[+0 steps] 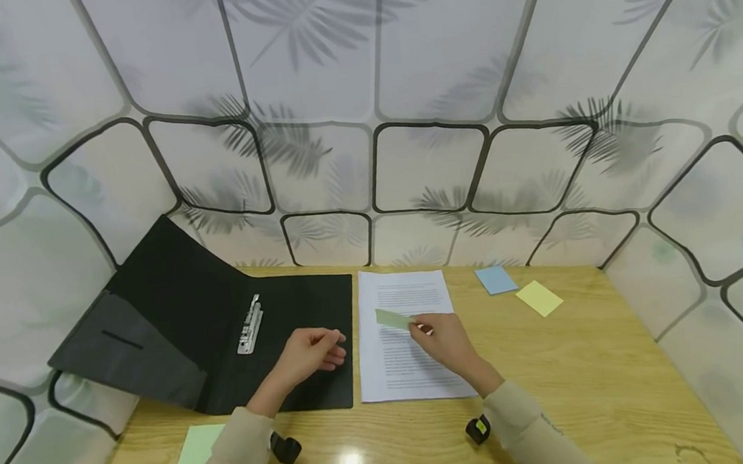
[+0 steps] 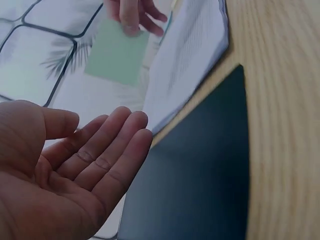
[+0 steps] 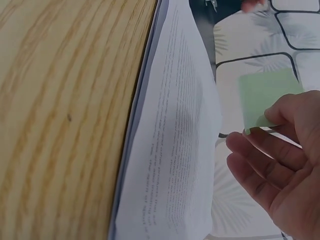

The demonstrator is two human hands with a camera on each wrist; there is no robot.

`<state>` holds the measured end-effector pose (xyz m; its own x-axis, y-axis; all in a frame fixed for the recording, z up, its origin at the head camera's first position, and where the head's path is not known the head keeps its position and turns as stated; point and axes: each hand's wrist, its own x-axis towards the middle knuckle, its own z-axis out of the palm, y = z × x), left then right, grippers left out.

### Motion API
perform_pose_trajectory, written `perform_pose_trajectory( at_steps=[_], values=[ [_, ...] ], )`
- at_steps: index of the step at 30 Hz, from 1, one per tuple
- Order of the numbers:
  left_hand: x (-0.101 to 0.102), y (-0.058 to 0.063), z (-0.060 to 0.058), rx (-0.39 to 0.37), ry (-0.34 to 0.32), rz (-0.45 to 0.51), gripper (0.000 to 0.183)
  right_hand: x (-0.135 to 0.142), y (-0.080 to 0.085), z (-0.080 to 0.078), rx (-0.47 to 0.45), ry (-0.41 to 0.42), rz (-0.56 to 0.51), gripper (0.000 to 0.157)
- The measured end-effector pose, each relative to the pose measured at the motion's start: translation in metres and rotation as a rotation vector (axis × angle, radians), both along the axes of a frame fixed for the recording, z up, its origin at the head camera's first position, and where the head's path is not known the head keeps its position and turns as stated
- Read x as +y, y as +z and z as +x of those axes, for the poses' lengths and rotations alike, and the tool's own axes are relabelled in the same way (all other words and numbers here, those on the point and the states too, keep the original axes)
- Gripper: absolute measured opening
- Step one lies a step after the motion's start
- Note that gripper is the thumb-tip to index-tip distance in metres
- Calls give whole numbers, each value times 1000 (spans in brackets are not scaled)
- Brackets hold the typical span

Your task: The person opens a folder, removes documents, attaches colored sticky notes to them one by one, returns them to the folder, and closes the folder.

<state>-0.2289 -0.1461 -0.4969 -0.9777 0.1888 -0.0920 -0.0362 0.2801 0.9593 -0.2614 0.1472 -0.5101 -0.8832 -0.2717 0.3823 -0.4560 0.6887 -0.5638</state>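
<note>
Between thumb and forefinger my right hand [image 1: 442, 338] pinches a green sticky note [image 1: 392, 320] by its edge, above a stack of printed paper [image 1: 414, 373]. In the right wrist view the note [image 3: 267, 92] stands out flat from the fingertips, the other fingers spread loosely below. My left hand [image 1: 309, 355] hovers over the right half of an open black binder [image 1: 314, 293], fingers relaxed and bent, holding nothing. The left wrist view shows its palm [image 2: 55, 210] turned up, with the binder's dark edge beyond it.
A pad of green notes [image 1: 196, 453] lies by the left forearm. Blue notes [image 1: 496, 280] and yellow notes [image 1: 539, 298] lie right of the paper. The binder's metal clip [image 1: 249, 327] is exposed, and its cover [image 1: 151, 312] leans up against the patterned curtain [image 1: 321, 163].
</note>
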Motion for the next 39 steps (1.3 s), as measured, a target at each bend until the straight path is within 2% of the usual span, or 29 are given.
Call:
perform_pose_trajectory(
  at_steps=[5, 11, 14, 17, 21, 26, 29, 31, 33, 36, 39],
  values=[
    [25, 4, -15, -153, 51, 65, 40, -4, 0, 0, 46, 71, 30, 16],
    [39, 4, -22, -391, 62, 191, 44, -8, 1, 4, 107, 175, 46, 16],
    [42, 4, -23, -439, 73, 233, 39, -8, 2, 6, 101, 212, 53, 19],
    [44, 3, -21, -423, 96, 236, 34, -6, 3, 6, 75, 185, 71, 27],
    [44, 1, -18, -352, 100, 207, 30, -2, 7, 4, 27, 127, 52, 34],
    [46, -10, -17, -220, 62, 139, 30, -6, 10, -4, -96, 134, 7, 35],
    [49, -15, -17, -153, 46, 109, 29, -11, 9, -11, -148, 140, 24, 27],
    [51, -18, -17, -71, 35, 50, 28, -15, 7, -16, -149, 135, 43, 19],
    [53, -18, -17, 46, 35, -78, 25, -18, 7, -22, -129, 123, 65, 14],
    [58, -17, -17, 270, 50, -353, 21, -20, 5, -29, -96, 103, 89, 12],
    [63, -17, -18, 436, 50, -598, 32, -21, 3, -36, -77, 94, 97, 12]
  ],
)
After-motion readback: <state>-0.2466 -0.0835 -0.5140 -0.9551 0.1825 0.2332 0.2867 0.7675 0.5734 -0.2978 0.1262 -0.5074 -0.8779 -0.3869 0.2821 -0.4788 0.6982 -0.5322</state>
